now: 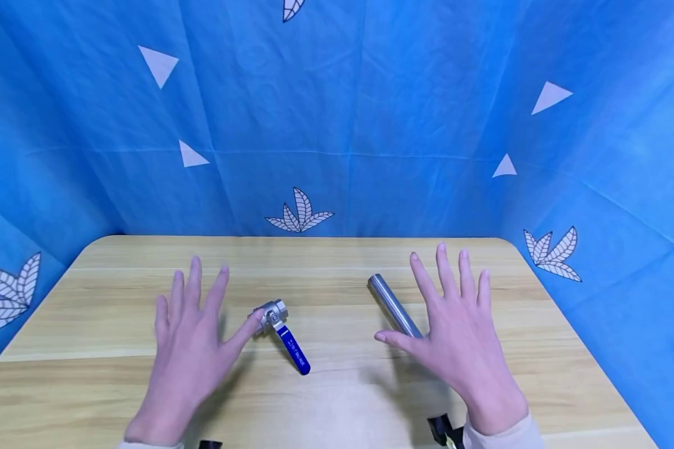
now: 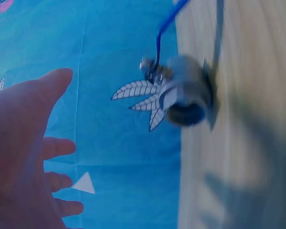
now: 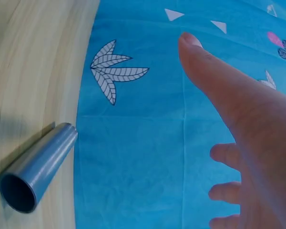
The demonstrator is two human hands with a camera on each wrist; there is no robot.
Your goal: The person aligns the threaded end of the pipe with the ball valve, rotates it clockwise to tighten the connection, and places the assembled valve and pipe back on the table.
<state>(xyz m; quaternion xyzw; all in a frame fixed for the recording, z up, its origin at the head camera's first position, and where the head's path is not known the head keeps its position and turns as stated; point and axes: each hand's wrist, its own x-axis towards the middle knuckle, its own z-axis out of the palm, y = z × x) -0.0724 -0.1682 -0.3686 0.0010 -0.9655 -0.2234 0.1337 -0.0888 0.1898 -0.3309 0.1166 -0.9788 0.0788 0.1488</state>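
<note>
Blue cloth printed with white leaves and triangles walls in a pale wooden desk [image 1: 337, 399], and on it lie the two pieces in play. Nearest the middle is a ball valve [image 1: 273, 313], a short steel body with a blue lever handle [image 1: 294, 353] slanting toward the near edge. Well apart to its right lies a steel pipe [image 1: 394, 304], plain and hollow, its open end showing in the right wrist view [image 3: 35, 175].

Over the valve hangs the left hand [image 1: 188, 349], fingers [image 1: 193, 280] straight and spread, holding nothing; its thumb tip reaches to the valve body, though whether it touches I cannot tell. Over the near end of the pipe spreads the right hand [image 1: 460, 337], likewise released and empty.

As a judgement, this is the reach-in before any pickup: neither part is lifted. Next, each hand would need to drop and curl round its own piece, left on the valve body, right on the pipe.
</note>
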